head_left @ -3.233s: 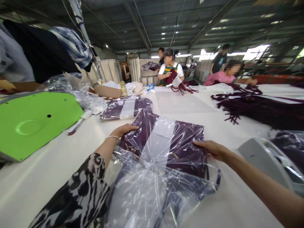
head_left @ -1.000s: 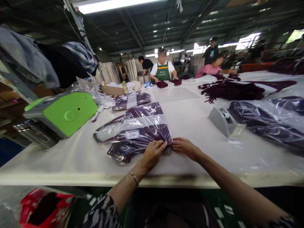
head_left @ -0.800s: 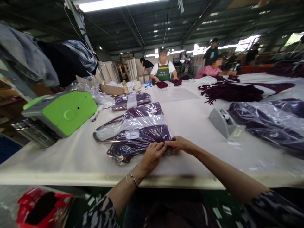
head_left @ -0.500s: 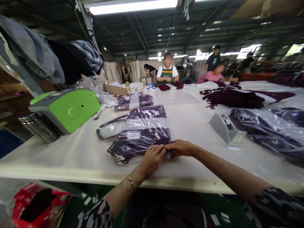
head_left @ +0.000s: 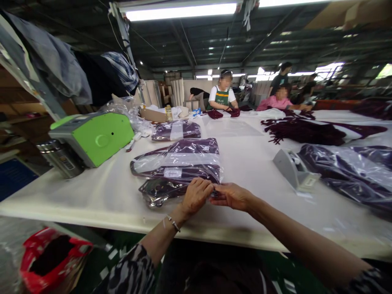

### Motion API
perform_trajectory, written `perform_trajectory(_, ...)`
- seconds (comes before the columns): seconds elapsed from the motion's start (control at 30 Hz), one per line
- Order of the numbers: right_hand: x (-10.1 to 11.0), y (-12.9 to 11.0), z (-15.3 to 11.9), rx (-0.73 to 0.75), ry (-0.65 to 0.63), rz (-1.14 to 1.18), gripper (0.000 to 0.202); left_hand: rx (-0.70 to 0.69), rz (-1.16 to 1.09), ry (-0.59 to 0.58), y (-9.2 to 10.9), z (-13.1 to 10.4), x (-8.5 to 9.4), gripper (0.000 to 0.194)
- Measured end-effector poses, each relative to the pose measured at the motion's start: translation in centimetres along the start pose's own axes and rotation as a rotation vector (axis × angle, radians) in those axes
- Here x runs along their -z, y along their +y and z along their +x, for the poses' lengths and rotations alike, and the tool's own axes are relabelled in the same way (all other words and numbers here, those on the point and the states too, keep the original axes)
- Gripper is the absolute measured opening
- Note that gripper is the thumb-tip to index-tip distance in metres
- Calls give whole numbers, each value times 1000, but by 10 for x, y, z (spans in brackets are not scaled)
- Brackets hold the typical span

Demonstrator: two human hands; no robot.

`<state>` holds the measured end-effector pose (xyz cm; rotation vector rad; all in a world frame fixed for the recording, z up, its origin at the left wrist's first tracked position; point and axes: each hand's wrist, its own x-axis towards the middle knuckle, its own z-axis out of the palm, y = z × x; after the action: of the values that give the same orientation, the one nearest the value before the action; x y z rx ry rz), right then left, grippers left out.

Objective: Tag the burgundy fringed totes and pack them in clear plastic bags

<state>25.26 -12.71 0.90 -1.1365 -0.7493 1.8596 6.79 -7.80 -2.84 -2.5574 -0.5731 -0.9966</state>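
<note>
Dark maroon garments in a clear plastic bag [head_left: 192,159] lie on the white table, with a pale band and a white label. My left hand [head_left: 197,196] has its fingers curled on the bag's near right edge. Beside it, my right hand [head_left: 231,196] pinches the same edge at the bag's right corner. The fingertips of both hands nearly meet there. Behind this bag lies a second bagged garment [head_left: 177,130].
A green and grey machine [head_left: 101,136] and a steel flask [head_left: 59,159] stand left. A grey tape dispenser [head_left: 292,169] and bagged garments [head_left: 352,167] are right. Loose maroon garments [head_left: 306,128] lie farther back. People work across the table [head_left: 122,204].
The view has shifted slightly left. My right hand's fingers show more beside the bag's corner, and the bag's near part looks slightly flatter. Across the table, a person's head and arms have moved.
</note>
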Motion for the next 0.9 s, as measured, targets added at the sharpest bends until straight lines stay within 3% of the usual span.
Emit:
perform_trajectory(0.2, 3, 10, -2, 29, 3, 32, 33, 56, -77, 17, 7, -7, 6, 19)
perform_trajectory(0.4, 17, 7, -3, -37, -81, 78, 42, -119, -62, 59, 5, -7, 10, 23)
perform_trajectory(0.63, 36, 6, 5, -115, -103, -44, 48, -212, -66, 105, 4, -8, -5, 26)
perform_trajectory(0.77, 40, 16, 11, -97, -74, 52, 52, -155, -49, 196, 8, -10, -16, 36)
perform_trajectory(0.9, 37, 34, 13, -57, -59, 158, 47, -182, -56, 193, 8, -5, -15, 37)
